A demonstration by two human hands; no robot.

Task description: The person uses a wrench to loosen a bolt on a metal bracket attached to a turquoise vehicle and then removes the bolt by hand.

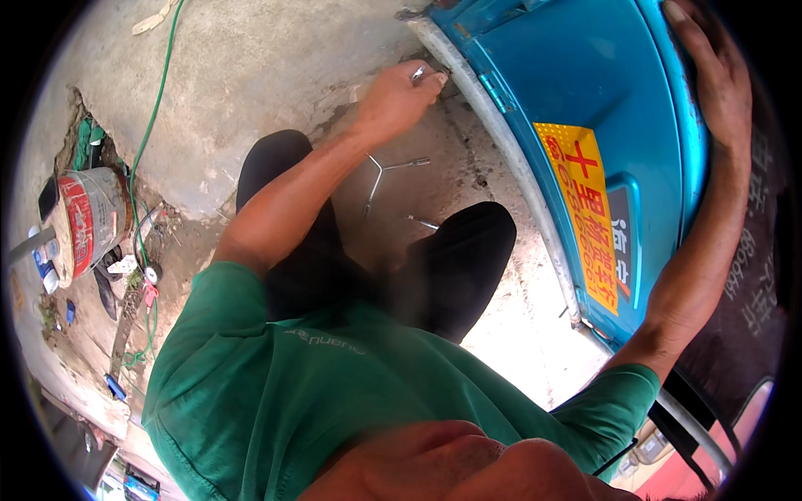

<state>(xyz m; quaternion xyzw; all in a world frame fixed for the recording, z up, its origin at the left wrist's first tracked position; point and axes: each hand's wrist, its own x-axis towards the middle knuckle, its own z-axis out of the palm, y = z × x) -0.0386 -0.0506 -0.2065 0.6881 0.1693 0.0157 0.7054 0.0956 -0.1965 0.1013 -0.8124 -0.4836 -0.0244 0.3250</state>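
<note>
My left hand (399,102) is closed, with a small shiny metal piece (418,73) showing between its fingers; the rest of that piece is hidden. It is beside the grey metal tube (476,100) along the lower edge of a blue vehicle panel (585,67). My right hand (717,83) lies over the panel's outer edge, its fingers stretched along it. A yellow sticker with red lettering (576,209) is on the panel. On the ground between my knees lies a Y-shaped wrench (380,171). Near my right knee is another thin metal tool (423,221), partly hidden.
At the left lies a grey and red bucket (83,225), with a green hose or cord (159,108) running past it. Small litter and a blue object (115,387) are on the dirt nearby. A hinge (494,90) sits at the panel's edge. A dark lettered surface (752,242) is at the far right.
</note>
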